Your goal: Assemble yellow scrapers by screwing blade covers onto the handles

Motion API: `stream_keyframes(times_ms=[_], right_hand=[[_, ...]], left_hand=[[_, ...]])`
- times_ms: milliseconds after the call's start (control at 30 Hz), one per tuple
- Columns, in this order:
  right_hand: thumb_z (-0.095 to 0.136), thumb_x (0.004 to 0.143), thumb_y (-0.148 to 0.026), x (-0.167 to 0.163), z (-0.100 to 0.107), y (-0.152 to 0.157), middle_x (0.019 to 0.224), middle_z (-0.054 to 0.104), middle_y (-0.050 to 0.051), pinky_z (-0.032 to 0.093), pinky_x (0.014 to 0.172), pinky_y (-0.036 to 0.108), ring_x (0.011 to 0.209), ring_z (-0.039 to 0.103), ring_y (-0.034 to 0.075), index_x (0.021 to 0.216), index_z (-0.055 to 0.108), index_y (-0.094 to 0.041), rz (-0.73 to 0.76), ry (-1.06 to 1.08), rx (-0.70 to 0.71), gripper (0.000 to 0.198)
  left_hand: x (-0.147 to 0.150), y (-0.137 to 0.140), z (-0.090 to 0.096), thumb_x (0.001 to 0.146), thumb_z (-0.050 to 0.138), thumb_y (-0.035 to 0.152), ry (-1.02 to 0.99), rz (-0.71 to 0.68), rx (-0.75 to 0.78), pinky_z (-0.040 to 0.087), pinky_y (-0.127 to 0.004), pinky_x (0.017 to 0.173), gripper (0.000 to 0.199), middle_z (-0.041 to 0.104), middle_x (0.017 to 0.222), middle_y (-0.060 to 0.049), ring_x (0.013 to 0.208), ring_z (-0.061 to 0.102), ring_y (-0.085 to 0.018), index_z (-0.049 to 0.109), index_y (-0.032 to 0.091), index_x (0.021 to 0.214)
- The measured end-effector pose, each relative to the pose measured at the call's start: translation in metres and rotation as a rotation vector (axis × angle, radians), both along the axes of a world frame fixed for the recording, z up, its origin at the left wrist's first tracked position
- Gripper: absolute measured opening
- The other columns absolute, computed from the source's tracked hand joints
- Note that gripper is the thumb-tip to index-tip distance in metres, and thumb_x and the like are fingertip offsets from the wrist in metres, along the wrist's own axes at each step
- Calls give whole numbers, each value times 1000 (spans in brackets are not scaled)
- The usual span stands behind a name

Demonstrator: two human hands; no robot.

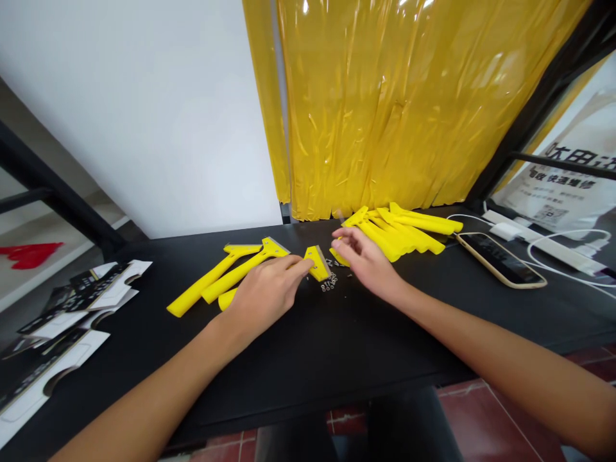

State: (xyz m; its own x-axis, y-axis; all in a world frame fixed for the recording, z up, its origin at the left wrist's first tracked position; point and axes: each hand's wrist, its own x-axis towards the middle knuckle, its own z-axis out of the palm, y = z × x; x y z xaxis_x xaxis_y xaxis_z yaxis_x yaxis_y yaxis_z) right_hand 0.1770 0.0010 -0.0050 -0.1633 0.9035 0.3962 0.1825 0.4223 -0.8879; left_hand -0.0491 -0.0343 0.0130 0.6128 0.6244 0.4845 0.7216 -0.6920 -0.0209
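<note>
- Pinching a yellow scraper (317, 264) near its head, the left hand (265, 285) is above the black table (308, 366).
- Right hand (364, 262) curls beside the scraper pile (409, 232); whether it grips anything, I cannot tell.
- Small metal parts (330, 283) lie beside the held scraper.

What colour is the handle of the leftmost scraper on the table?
Yellow; the leftmost scraper's handle shows best in the head view.
</note>
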Motion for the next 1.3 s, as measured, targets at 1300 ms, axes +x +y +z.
stream_keyframes(times_ms=[1300], right_hand=[[59,97,-36,6,10,-17,92,75,5,50,74,30,81,68,17,98,77,-26,14,-453,597,21]], left_hand=[[17,-7,14,86,72,25,-1137,-80,-1251,57,-31,62,27,71,73,-6,64,68,-18,73,12,109]])
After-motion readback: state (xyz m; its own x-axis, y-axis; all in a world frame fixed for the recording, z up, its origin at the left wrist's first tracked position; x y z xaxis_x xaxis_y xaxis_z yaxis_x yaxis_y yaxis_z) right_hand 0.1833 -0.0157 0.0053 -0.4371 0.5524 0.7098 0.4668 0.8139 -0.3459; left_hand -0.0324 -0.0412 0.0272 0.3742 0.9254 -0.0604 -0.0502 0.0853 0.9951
